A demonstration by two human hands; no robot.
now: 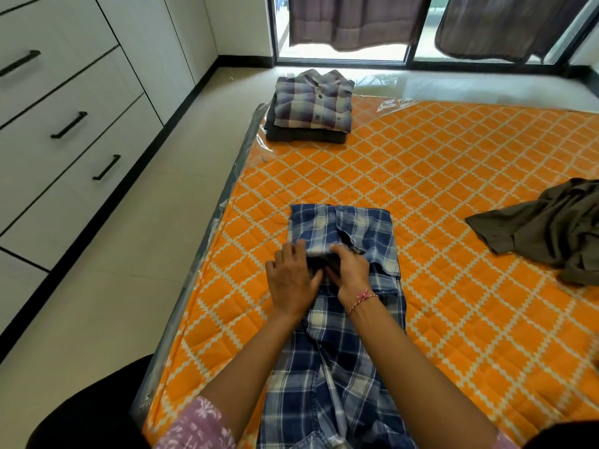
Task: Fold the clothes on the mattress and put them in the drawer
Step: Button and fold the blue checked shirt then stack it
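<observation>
A blue plaid shirt lies lengthwise on the orange quilted mattress, its far end folded over. My left hand and my right hand meet at the shirt's middle, and both pinch a fold of its cloth. A folded grey-purple plaid shirt sits on top of a folded dark garment at the mattress's far left corner. An unfolded olive garment lies crumpled at the right edge.
White drawers with black handles line the wall on the left, all closed, across a strip of tiled floor. Dark curtains hang over a glass door at the back.
</observation>
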